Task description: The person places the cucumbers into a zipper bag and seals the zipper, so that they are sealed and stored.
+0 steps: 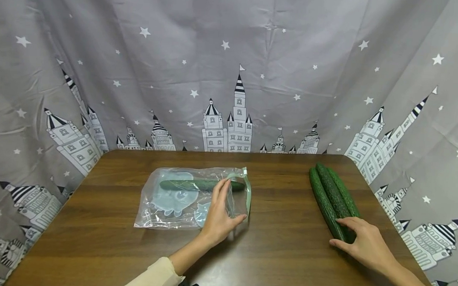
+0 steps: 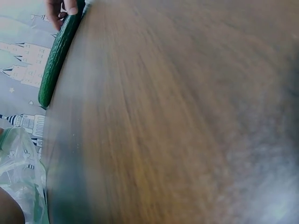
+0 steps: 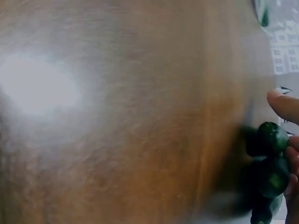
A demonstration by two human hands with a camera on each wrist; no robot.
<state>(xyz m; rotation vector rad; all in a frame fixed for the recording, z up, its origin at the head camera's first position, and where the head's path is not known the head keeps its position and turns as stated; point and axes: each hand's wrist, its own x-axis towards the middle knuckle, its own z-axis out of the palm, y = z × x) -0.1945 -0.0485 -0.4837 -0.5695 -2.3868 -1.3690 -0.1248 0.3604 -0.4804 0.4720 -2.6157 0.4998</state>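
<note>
The right hand's (image 1: pixel 366 243) fingers arch over the near ends of three cucumbers (image 1: pixel 331 192), which lie side by side and run away from them. In the right wrist view the thumb stands apart from the outermost cucumber, so the grasp looks loose and unclosed. Well off to the left, the left hand's (image 1: pixel 218 221) fingers reach up, fairly straight, at the gaping mouth of a clear zip bag (image 1: pixel 189 203), thumb spread away; whether they pinch the film I cannot tell. A fourth cucumber (image 1: pixel 189 184) lies inside the bag, passing behind those fingertips, and the green zip strip (image 1: pixel 249 195) stands just right of them.

Closing on the ends alone could let a cucumber tip or slip, as its weight lies beyond the fingers. The rounded neighbours might roll across the surface (image 1: pixel 279 230) if nudged. Should the left fingers relax, the limp film could sag shut.
</note>
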